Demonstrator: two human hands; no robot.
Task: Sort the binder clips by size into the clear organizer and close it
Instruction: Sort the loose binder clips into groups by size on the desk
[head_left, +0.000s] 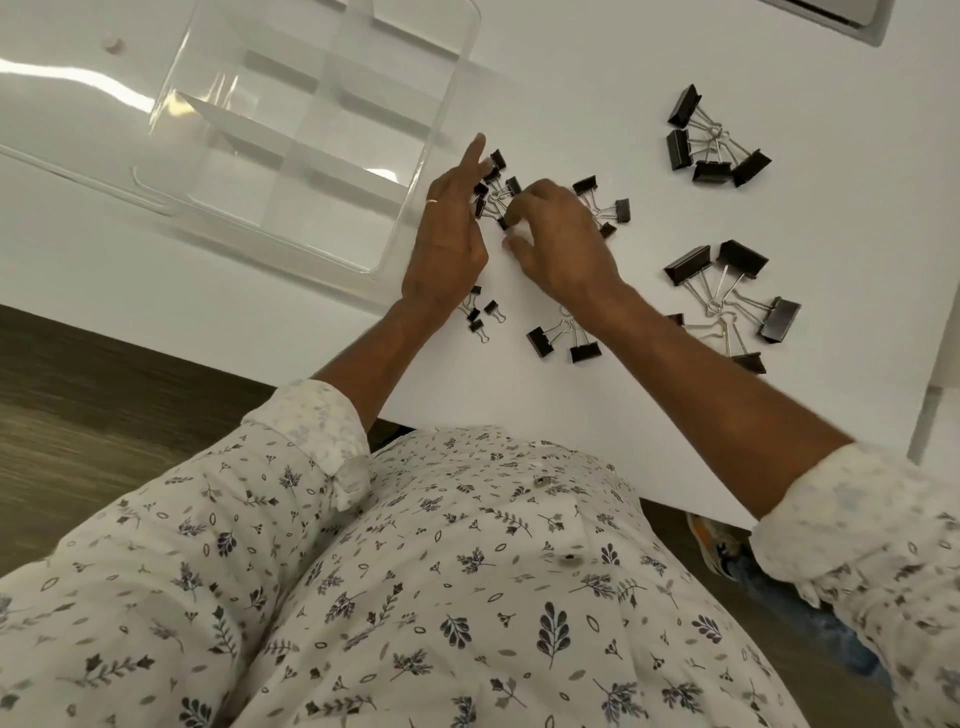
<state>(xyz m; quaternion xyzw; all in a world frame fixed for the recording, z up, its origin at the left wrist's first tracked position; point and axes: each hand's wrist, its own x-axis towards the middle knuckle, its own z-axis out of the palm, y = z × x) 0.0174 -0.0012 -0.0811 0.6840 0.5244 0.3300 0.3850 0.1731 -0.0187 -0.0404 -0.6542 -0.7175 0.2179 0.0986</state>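
A clear organizer (415, 171) with several compartments lies open on the white table, its lid (78, 104) folded out to the left. Black binder clips lie in groups to its right. A cluster of small clips (497, 186) sits between my two hands. My left hand (451, 234) is open, fingers stretched toward that cluster. My right hand (558, 241) pinches one small clip (503, 223) at the cluster's near edge. Tiny clips (480, 314) lie by my left wrist. Medium clips (602, 205) show behind my right hand.
Large clips lie in two heaps at the right, one far (714, 150) and one near (737, 296). Two medium clips (563, 340) sit under my right forearm. The table edge (249, 358) runs diagonally in front of me, with wood floor below.
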